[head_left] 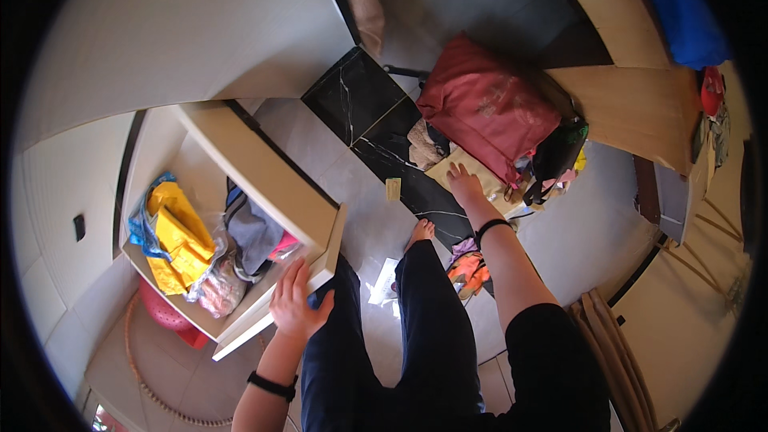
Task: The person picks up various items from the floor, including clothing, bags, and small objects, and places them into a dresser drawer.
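My left hand point(298, 304) lies on the front edge of a pulled-out cream drawer point(260, 180), its fingers stretched out and thumb apart. Inside the drawer are a folded yellow bag point(178, 232), a blue patterned cloth point(144, 228), a grey bag point(252, 232) and a clear plastic bundle point(220, 288). My right hand point(466, 189) reaches forward with fingers spread over a flat beige bag point(448, 170) on the floor; whether it presses on it I cannot tell. Just beyond stands a large dark red fabric bag point(492, 104), with a black bag point(560, 160) beside it.
A small tan packet point(393, 189) and white papers point(386, 282) lie on the floor near my feet. Orange and purple items point(470, 270) sit below my right forearm. Behind the drawer is a red basin point(164, 308). Another person's arm point(362, 0) shows at the top.
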Demonstrator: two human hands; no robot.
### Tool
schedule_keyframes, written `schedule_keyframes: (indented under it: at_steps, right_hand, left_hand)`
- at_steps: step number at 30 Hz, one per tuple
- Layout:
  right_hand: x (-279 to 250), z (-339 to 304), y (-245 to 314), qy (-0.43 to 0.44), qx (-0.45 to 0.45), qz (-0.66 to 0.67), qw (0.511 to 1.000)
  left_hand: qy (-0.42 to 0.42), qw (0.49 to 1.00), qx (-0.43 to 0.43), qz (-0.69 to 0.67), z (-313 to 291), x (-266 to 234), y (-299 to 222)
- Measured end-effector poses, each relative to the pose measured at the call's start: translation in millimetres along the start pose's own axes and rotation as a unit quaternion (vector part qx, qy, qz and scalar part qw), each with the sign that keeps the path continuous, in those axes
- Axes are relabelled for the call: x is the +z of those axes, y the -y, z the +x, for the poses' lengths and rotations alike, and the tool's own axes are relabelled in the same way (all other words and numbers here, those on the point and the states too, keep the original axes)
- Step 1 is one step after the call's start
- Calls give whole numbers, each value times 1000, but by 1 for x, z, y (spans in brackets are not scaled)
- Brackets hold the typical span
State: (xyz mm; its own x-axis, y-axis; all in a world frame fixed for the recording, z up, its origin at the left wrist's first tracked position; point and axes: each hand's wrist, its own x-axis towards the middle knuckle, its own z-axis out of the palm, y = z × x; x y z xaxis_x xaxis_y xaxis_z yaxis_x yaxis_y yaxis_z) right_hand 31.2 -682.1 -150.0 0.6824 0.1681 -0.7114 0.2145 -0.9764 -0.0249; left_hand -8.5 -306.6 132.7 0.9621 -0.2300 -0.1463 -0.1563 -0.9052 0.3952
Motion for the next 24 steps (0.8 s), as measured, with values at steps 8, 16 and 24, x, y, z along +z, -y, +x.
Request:
schedule_keyframes:
  at_steps: [8,16,24]
  right_hand:
    - [40,109,17,153,7,-98,983]
    - [92,31,-8,113,44,-32,992]
    - [57,-89,0,-26,-38,-107,993]
  left_hand:
    - [13,998,-24,56,-12,-6,7]
    - [7,999,-14,39,-5,3,-1]
    - [7,1000,-12,27,-5,7,-2]
